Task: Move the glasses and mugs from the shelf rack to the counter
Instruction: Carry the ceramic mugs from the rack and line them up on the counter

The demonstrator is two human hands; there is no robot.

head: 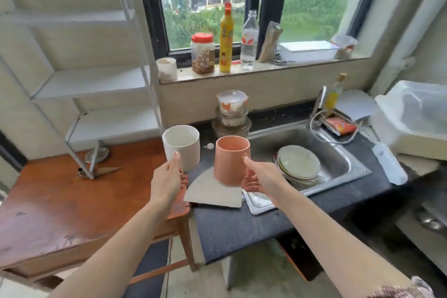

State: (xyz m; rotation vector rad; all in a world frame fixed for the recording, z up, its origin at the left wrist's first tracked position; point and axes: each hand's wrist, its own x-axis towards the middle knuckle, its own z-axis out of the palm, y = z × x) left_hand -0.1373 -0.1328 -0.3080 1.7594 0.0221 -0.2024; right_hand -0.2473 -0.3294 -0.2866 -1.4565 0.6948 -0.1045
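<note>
Dark stone counter [242, 225], frame centre: left hand [167, 184] gripping white ceramic mug [181, 146], right hand [260, 178] gripping terracotta mug [231, 159]; advisably lowering both level.

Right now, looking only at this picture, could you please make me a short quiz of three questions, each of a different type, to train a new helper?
1. True or false: the left hand holds the pink mug.
2. Multiple choice: the plates are stacked
A) on the shelf rack
B) in the sink
C) on the windowsill
3. Fill in: the tall bottle on the windowsill with the orange cap is ____ in colour.

Key
1. False: the left hand holds the white mug; the right hand holds the pink one.
2. B
3. Yellow
</note>
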